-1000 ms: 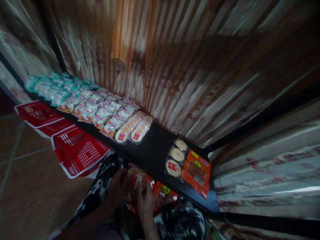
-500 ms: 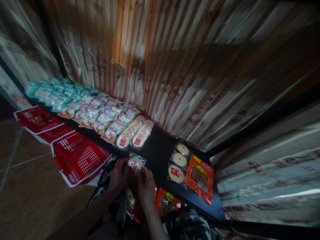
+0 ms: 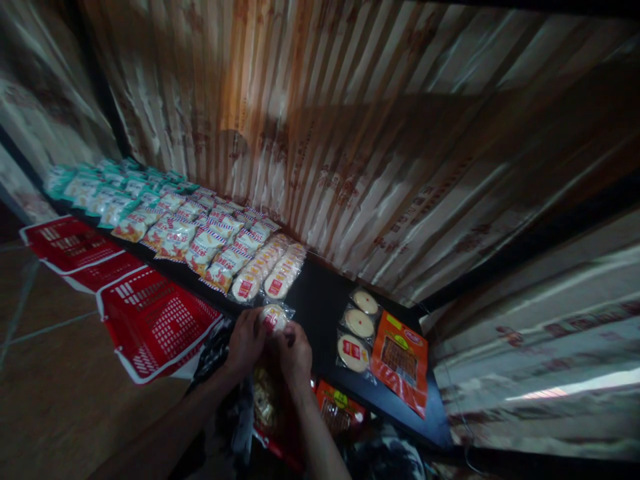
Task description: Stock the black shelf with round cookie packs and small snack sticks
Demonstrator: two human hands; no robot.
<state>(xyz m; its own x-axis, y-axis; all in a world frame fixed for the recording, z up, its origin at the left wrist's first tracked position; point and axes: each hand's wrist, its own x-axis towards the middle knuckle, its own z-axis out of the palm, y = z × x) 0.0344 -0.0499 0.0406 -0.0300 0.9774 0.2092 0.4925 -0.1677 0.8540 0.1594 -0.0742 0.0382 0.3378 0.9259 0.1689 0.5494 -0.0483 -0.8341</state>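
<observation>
Between my two hands is a round, pale packaged cracker (image 3: 275,319) in clear wrap with a red label. My left hand (image 3: 246,339) grips its left edge, and my right hand (image 3: 295,350) pinches its lower right edge. Just beyond it on the black shelf (image 3: 320,300) lie two overlapping rows of similar wrapped crackers (image 3: 280,280). Further right on the shelf are three more wrapped round crackers (image 3: 353,352), beside an orange snack packet (image 3: 400,360).
White-and-orange snack bags (image 3: 220,243) and teal snack bags (image 3: 107,190) fill the shelf's left part. Red baskets (image 3: 160,320) stand along its left front. Below my hands, a basket holds another orange packet (image 3: 340,407). A draped printed sheet (image 3: 350,167) hangs behind the shelf.
My hands have lifted the packaged cracker slightly forward, closer to the rows on the shelf. Its label now faces up more plainly. The view has shifted a little.
</observation>
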